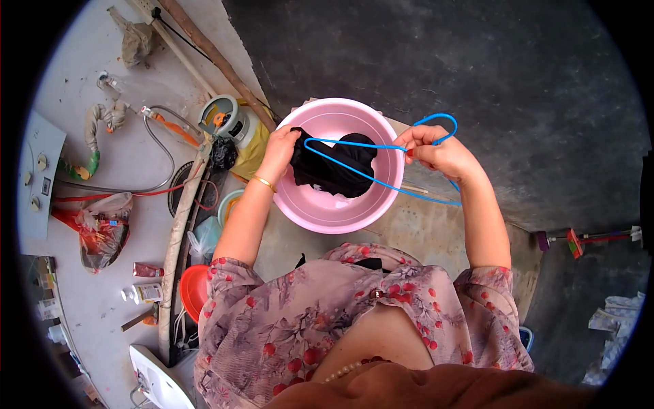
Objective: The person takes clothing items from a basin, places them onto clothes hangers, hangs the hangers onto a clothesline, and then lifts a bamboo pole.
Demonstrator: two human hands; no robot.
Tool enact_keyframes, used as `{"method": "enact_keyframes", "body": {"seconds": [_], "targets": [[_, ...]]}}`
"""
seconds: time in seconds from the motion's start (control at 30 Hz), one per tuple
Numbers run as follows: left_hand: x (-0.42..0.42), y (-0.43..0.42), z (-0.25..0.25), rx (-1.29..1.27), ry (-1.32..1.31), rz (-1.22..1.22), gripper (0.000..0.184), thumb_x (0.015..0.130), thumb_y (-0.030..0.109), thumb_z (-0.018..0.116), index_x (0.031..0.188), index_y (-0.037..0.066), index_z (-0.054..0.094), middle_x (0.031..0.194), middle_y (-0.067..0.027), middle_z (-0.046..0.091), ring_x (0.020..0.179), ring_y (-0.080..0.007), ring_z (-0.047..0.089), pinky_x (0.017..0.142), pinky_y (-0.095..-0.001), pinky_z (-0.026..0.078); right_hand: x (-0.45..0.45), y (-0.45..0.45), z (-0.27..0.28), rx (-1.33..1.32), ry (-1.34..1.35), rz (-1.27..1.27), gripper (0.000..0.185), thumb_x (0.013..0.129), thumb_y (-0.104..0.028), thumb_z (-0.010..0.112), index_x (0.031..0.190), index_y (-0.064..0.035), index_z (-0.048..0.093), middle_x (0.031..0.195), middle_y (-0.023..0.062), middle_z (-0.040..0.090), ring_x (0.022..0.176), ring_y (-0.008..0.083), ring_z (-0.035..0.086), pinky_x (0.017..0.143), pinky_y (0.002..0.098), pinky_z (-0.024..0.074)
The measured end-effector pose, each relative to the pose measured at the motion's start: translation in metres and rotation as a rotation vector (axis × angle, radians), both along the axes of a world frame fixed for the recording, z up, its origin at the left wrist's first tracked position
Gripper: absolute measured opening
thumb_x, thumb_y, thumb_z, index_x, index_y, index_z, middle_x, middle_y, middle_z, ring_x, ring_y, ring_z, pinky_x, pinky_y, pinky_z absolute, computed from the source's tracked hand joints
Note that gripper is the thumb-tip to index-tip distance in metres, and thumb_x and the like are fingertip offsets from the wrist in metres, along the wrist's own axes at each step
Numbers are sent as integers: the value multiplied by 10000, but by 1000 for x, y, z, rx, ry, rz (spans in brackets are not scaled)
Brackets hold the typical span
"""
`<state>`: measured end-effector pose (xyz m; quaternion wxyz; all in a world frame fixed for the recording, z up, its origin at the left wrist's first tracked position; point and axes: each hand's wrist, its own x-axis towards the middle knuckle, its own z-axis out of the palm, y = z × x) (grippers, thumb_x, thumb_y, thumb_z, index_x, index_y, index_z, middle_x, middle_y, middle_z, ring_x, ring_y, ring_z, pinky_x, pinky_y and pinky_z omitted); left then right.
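Observation:
A pink plastic basin (303, 213) stands in front of me with a black garment (337, 170) over and inside it. My left hand (279, 151), with a gold bangle at the wrist, grips the garment's edge at the basin's left rim. In my right hand (439, 151), at the right side of the basin, is a blue clothes hanger (351, 165), pinched near the base of its hook. One end of the hanger reaches left across the garment, close to my left hand. Whether that end is inside the cloth I cannot tell.
To the left stand a gas cylinder (226, 117) with yellow cloth around it, a wrapped pole (178, 252), a red basin (194, 292) and a white sink (160, 382). A plastic bag (105, 228) hangs on the left. A dark wall (443, 54) rises beyond the basin.

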<state>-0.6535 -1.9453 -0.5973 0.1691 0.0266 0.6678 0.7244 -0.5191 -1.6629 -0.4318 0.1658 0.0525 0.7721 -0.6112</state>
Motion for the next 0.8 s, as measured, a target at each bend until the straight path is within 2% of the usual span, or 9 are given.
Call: {"method": "enact_keyframes", "body": {"seconds": [0.17,0.23,0.27,0.4,0.5,0.63,0.7,0.73,0.8], "targets": [[-1,3,17,-422,324,-43,190,875,145,518,862,-15,619,783,-95,611,731,-205,577,684,-296,446,2,-8,-24,32,7,-4,294,721,47,481,945,2,665,808,28,628,753,94,560,680,242,443],[12,10,39,-686,539,-89,213,872,175,532,848,-21,613,778,-153,602,738,-271,571,696,-337,442,-4,-13,-46,10,74,10,349,722,53,471,1027,-1,630,791,35,616,744,109,575,668,251,444],[20,17,48,-694,565,-92,286,856,251,549,837,-24,625,834,-239,601,820,-413,561,755,-441,445,-8,-21,-51,31,94,10,376,726,58,474,1068,-9,616,781,33,606,744,112,579,657,250,445],[59,45,71,-603,806,-204,182,850,154,560,825,-14,623,737,-185,555,751,-351,547,696,-411,440,-22,-55,-71,88,65,17,500,757,22,498,1248,-71,493,724,48,598,733,155,597,692,297,460],[76,51,79,-577,883,-355,157,838,136,565,876,14,655,772,-162,574,766,-340,563,704,-411,464,-33,-67,-92,-85,-6,0,367,781,7,501,1136,-43,580,670,29,570,634,126,560,538,260,423],[68,34,115,-773,862,-318,228,842,198,577,1000,60,667,801,-131,598,878,-311,570,753,-380,476,-38,-56,-90,-237,-127,-53,120,867,-140,549,894,-62,636,650,10,560,438,38,391,375,212,242],[58,26,119,-734,1096,-229,314,812,217,610,1072,40,623,813,-138,602,900,-313,566,765,-375,476,-40,-52,-85,-177,-102,-14,138,876,-189,566,873,-68,631,633,12,563,427,33,383,370,209,234],[51,26,114,-609,1170,-304,358,782,247,632,1056,18,602,882,-153,623,814,-353,605,774,-418,474,-41,-52,-79,-189,-94,9,143,877,-195,565,870,-68,631,630,12,565,428,34,383,372,208,235],[48,28,104,-657,972,-523,319,786,226,626,1023,15,610,870,-171,628,809,-352,605,759,-416,477,-45,-52,-70,-213,-81,54,154,878,-207,564,865,-69,631,624,12,569,430,34,382,375,206,237]]}}
